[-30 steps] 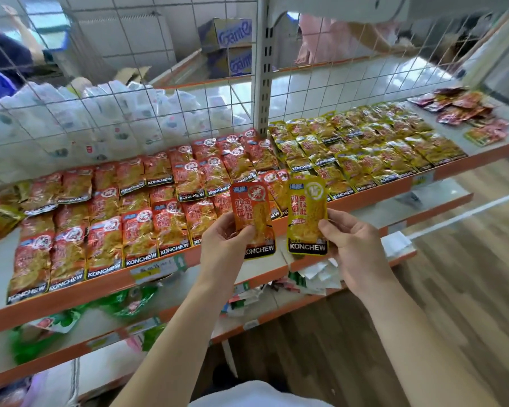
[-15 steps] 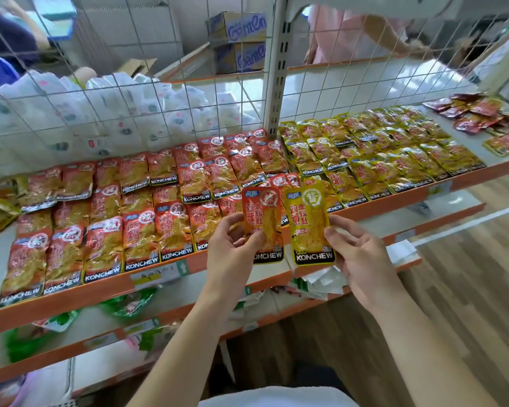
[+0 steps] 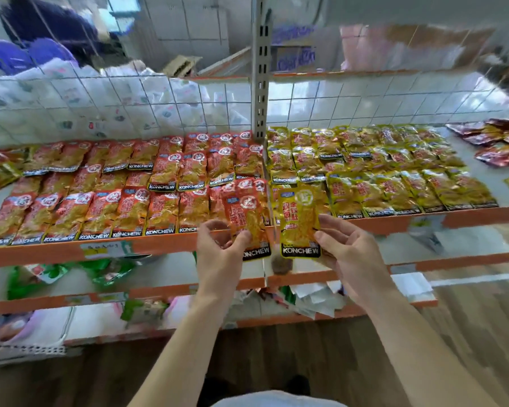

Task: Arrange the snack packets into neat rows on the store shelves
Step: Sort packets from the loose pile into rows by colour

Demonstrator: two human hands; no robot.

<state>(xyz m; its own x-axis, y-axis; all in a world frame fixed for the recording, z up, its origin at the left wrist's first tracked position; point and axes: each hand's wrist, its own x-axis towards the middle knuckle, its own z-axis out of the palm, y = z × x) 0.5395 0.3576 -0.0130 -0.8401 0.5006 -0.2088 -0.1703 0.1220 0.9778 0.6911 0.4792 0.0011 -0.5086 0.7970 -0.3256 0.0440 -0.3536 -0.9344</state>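
My left hand [image 3: 218,254] pinches a red KONCHEW snack packet [image 3: 246,221] by its lower edge. My right hand [image 3: 344,254] holds a yellow KONCHEW packet [image 3: 299,221] by its right side. Both packets stand upright, side by side, just above the front lip of the orange-edged shelf [image 3: 159,245]. Rows of red packets [image 3: 115,195] cover the shelf's left half. Rows of yellow packets [image 3: 379,177] cover the right half. The held packets sit at the seam between the two colours.
A white slotted upright post [image 3: 260,83] and a wire grid back [image 3: 100,107] rise behind the shelf. Dark red packets [image 3: 497,142] lie loose at the far right. Lower shelves hold green packets [image 3: 106,271] and white papers [image 3: 315,298]. A person in dark blue [image 3: 47,27] stands beyond the grid.
Both hands have carried the two packets forward and slightly lower, close to the shelf's front edge. My view has moved nearer to the shelf and is blurred.
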